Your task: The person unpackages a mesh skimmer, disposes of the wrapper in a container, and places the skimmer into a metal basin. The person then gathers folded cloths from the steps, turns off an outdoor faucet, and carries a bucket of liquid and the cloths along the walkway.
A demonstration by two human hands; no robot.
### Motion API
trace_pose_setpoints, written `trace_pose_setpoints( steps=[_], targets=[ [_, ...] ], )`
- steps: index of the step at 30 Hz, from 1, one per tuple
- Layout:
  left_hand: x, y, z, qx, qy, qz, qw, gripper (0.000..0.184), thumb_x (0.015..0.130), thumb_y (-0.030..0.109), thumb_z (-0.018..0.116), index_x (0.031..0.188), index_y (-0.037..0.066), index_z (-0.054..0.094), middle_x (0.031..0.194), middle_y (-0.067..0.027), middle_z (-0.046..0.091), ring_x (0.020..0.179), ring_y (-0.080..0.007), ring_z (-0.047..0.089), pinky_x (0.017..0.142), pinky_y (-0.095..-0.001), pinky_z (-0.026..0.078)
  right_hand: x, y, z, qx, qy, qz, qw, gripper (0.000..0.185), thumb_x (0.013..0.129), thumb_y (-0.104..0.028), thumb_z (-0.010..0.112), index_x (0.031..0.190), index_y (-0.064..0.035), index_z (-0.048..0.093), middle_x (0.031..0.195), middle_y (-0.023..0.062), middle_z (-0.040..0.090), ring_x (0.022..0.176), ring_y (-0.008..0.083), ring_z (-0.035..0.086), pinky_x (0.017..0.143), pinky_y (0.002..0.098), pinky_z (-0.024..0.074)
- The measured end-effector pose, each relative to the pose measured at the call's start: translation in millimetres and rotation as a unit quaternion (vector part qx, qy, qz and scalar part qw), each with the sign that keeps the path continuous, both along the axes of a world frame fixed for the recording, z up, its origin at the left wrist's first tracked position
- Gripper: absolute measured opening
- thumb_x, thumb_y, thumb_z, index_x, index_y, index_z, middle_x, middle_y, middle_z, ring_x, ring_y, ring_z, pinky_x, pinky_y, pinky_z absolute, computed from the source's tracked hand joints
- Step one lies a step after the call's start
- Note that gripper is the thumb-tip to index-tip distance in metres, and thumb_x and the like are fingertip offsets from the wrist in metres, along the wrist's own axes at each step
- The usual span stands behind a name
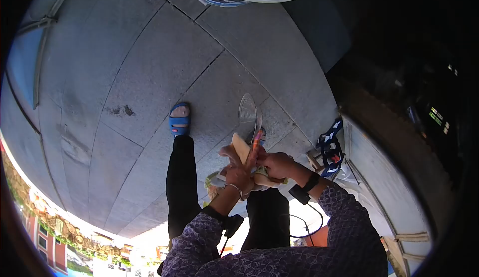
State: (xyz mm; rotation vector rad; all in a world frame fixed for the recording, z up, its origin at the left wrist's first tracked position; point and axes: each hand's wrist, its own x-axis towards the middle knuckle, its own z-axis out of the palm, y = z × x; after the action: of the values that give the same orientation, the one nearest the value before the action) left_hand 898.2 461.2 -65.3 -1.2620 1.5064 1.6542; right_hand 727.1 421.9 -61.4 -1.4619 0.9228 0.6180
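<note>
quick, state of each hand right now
Left hand: closed, holding a pale flat piece.
Right hand: beside an orange-red handle; whether it grips anything can't be told.

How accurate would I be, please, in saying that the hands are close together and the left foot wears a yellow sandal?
The left sandal is blue, not yellow, as the head view shows; the left hand and right hand are indeed close together.

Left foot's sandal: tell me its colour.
The left sandal is blue; it shows best in the head view, the only one here.
</note>
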Motion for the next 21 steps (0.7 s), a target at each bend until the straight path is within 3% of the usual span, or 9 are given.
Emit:
trace_pose_setpoints(
  steps=[2,3,5,8,10,13,15,18,21],
  targets=[
    [8.7,-12.3,5.4,0.115,0.061,0.024,0.991,0.085,0.069,0.017,0.058,0.137,0.035,0.011,0.119,-0.0305,0.043,0.087,-0.0408,0.058,0.072,-0.0427,0.049,1.2,11.0,-6.5,0.013,-0.015,-0.013,1.0,0.031,0.069,-0.012,0.054,0.099,-0.0137,0.061,0.088,0.012,0.062,0.08,0.0304,0.06,0.069,0.039,0.0483],
    [11.7,-9.4,5.1,0.112,0.062,0.021,0.991,0.085,0.069,0.017,0.058,0.137,0.035,0.011,0.119,-0.0305,0.043,0.087,-0.0408,0.058,0.072,-0.0427,0.049,1.3,17.8,-10.2,0.011,-0.022,-0.035,0.999,0.028,0.07,-0.012,0.054,0.097,-0.0133,0.062,0.085,0.0124,0.062,0.08,0.0306,0.06,0.069,0.0391,0.0481],
    [15.3,-15.4,3.5,0.111,0.087,0.078,0.987,0.082,0.068,0.014,0.056,0.137,0.034,0.016,0.096,-0.022,0.059,0.081,-0.0373,0.061,0.07,-0.0428,0.049,4.1,17.7,-7.7,0.0,-0.023,-0.06,0.998,0.025,0.071,-0.012,0.054,0.094,-0.0128,0.063,0.083,0.0129,0.062,0.08,0.0309,0.06,0.069,0.0391,0.0478],
    [18.5,-4.4,-8.7,0.084,0.086,0.115,0.986,0.069,0.065,0.015,0.056,0.129,0.024,0.034,0.087,-0.0219,0.06,0.077,-0.0371,0.06,0.068,-0.0432,0.049,10.8,-0.7,2.9,0.018,-0.053,-0.218,0.974,0.021,0.073,-0.01,0.058,0.093,-0.0071,0.061,0.083,0.014,0.063,0.077,0.0275,0.061,0.068,0.0332,0.0473],
    [20.8,1.8,-11.7,0.057,0.082,0.138,0.985,0.061,0.062,0.018,0.057,0.121,0.015,0.046,0.085,-0.0218,0.06,0.074,-0.0369,0.06,0.066,-0.044,0.049,18.6,-25.7,12.9,0.037,-0.034,-0.196,0.979,0.02,0.074,-0.012,0.058,0.094,-0.0071,0.06,0.084,0.0138,0.063,0.077,0.0257,0.062,0.068,0.0319,0.0469],
    [28.1,-7.5,-1.3,0.029,0.076,0.142,0.986,0.059,0.063,0.017,0.058,0.121,0.016,0.047,0.089,-0.018,0.063,0.08,-0.0349,0.061,0.071,-0.0421,0.049,27.4,-81.0,19.2,0.057,-0.014,-0.265,0.963,0.025,0.082,-0.019,0.058,0.102,-0.0043,0.058,0.086,0.0117,0.063,0.082,0.0174,0.061,0.071,0.0283,0.0462],
    [34.2,-16.4,8.7,0.025,0.066,0.138,0.988,0.056,0.063,0.016,0.058,0.118,0.013,0.049,0.086,-0.0179,0.063,0.079,-0.035,0.061,0.07,-0.0419,0.049,33.3,-142.5,31.4,0.08,-0.063,-0.532,0.841,0.048,0.083,-0.031,0.058,0.119,0.0002,0.048,0.099,0.0123,0.059,0.088,0.0179,0.058,0.075,0.0291,0.0465],
    [53.0,-12.3,20.0,-0.012,0.08,0.18,0.98,0.049,0.061,0.016,0.061,0.109,0.01,0.053,0.08,-0.0177,0.063,0.074,-0.034,0.061,0.067,-0.0406,0.049,36.1,-237.6,44.6,-0.009,-0.141,-0.69,0.71,0.069,0.081,-0.039,0.06,0.13,0.0019,0.033,0.114,0.017,0.048,0.092,0.0233,0.057,0.078,0.0341,0.0465],
    [72.0,-16.5,39.2,-0.06,0.109,0.268,0.955,0.049,0.061,0.021,0.066,0.107,0.01,0.053,0.079,-0.0178,0.063,0.072,-0.0335,0.061,0.065,-0.041,0.049,52.6,-306.2,52.5,-0.002,-0.153,-0.76,0.632,0.065,0.083,-0.037,0.057,0.13,-0.0005,0.031,0.123,0.0231,0.039,0.1,0.0298,0.053,0.081,0.0409,0.0453]
  ],
)
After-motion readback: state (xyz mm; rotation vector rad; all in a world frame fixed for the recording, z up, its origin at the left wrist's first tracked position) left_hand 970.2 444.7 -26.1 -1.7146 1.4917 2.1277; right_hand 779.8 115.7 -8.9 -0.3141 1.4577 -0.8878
